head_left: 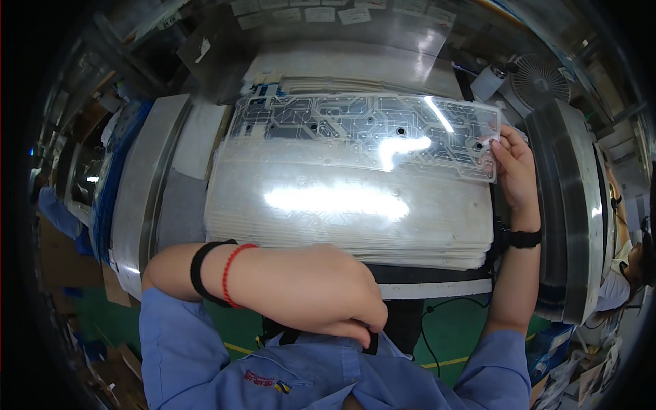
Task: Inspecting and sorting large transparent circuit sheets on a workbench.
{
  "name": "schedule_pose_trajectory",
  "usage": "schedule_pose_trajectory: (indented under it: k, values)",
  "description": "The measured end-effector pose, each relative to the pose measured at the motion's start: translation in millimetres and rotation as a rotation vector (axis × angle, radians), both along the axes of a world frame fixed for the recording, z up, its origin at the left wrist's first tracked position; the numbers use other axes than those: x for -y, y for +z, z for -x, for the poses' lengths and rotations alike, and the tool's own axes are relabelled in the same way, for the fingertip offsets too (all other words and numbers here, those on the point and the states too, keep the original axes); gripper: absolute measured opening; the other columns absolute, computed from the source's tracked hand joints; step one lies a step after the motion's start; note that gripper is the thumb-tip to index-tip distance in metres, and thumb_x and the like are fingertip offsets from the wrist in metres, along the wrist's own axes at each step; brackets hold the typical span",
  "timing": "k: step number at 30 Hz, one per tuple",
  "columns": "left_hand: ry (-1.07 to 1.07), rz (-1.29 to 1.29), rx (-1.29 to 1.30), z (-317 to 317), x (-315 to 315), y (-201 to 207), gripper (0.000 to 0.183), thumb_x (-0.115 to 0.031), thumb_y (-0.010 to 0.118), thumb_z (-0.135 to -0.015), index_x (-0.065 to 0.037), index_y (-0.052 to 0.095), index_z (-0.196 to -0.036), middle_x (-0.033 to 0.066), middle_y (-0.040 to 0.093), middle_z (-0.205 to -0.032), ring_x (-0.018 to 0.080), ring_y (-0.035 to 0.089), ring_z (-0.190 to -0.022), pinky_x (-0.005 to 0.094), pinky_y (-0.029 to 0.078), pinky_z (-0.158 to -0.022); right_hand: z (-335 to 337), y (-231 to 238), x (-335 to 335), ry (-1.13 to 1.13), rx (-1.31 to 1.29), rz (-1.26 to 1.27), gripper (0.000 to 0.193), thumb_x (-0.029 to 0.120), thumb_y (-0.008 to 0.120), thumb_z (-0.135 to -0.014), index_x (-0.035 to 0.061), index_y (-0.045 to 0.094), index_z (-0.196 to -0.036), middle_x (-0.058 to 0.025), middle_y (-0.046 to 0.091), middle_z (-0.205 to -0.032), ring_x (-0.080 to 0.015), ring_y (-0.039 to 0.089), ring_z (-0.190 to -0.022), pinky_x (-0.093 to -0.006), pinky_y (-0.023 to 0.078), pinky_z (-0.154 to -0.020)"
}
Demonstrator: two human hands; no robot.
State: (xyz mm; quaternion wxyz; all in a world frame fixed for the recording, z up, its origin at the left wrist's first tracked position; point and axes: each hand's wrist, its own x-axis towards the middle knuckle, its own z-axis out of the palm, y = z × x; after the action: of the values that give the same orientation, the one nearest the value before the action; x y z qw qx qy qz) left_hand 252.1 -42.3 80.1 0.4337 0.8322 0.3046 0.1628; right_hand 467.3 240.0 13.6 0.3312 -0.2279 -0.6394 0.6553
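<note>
My right hand [514,164] pinches the right edge of a clear plastic circuit sheet [355,126], printed with pale traces and dotted with small dark holes. This sheet lies across the far part of a thick stack of translucent sheets [328,229], its right end between my thumb and fingers. Bent across in front of my chest, my left hand [345,301] has its fingers closed beside a black strap-like piece [372,343]. What those fingers hold, if anything, is hidden. Glare whitens parts of the circuit sheet and the stack.
More sheets [355,65] lie stacked behind. Tall stacks flank the work: pale panels [147,184] at left, grey sheets [564,198] at right. A bottle [488,82] and a fan [540,80] stand far right. Cables [427,328] hang below the table edge; a person [618,280] sits at far right.
</note>
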Motion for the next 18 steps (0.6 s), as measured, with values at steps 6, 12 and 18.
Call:
schedule_pose_trajectory:
  k: [6,12,18]
  values:
    - [0.41,-0.355,0.238,48.7,0.6,41.4,0.018,-0.015,0.063,-0.087,-0.001,0.063,-0.075,0.0075,0.063,-0.069,0.0177,0.06,-0.055,0.0269,0.045,-0.049,-10.3,-11.3,-13.7,-0.032,0.059,-0.029,0.017,0.011,0.054,-0.093,-0.0009,0.059,-0.104,-0.0006,0.063,-0.086,-0.0051,0.057,-0.075,-0.0192,0.045,-0.069]
    - [1.243,-0.16,0.181,166.1,-22.0,22.3,0.019,-0.022,0.051,-0.095,-0.006,0.062,-0.093,0.0001,0.061,-0.082,0.0071,0.057,-0.078,0.0203,0.042,-0.068,-3.0,-7.0,-9.8,-0.171,-0.005,-0.072,0.015,0.013,0.056,-0.093,-0.0003,0.061,-0.099,-0.0005,0.062,-0.086,-0.0046,0.055,-0.072,-0.0192,0.044,-0.065]
    - [1.353,0.281,0.512,222.6,-28.4,-43.7,0.02,-0.029,0.054,-0.094,-0.012,0.064,-0.093,-0.0033,0.061,-0.085,0.006,0.054,-0.079,0.0201,0.041,-0.072,-7.7,-11.0,-18.4,-0.26,-0.088,-0.045,0.015,0.014,0.055,-0.094,0.0001,0.06,-0.099,-0.0017,0.062,-0.087,-0.0059,0.057,-0.074,-0.0203,0.046,-0.067]
